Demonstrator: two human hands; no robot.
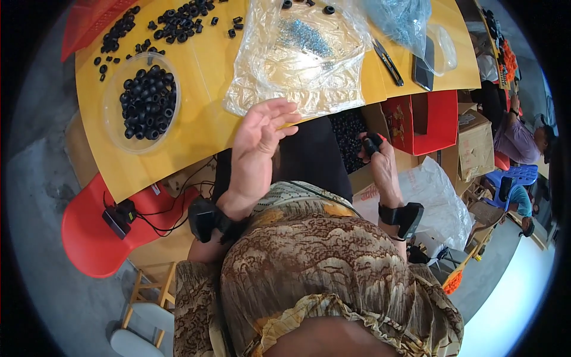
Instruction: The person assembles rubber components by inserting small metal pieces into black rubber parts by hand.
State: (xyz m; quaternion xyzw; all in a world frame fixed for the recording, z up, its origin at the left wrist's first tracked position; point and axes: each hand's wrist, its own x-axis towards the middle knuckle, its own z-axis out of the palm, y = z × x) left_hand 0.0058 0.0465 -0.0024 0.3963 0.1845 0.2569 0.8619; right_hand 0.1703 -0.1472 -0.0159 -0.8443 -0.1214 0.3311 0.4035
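Observation:
My left hand (257, 152) is raised at the near edge of the yellow table (202, 113), fingers stretched and holding nothing. It is nearest to a clear plastic sheet (250, 77) with a scatter of tiny blue-silver pieces (306, 37) on it. My right hand (383, 163) is closed on a small black cylindrical part (372, 143), below the table edge and beside a box full of small black parts (348, 134). On the left, a round clear tub (110, 122) holds many hollow black parts (148, 104).
Loose black parts (181, 24) lie at the table's far left. Black-handled snips (388, 62), a phone (423, 71) and a bag of blue pieces (401, 24) lie right. A red box (437, 122) stands below. A red chair (98, 229) is left; people sit far right.

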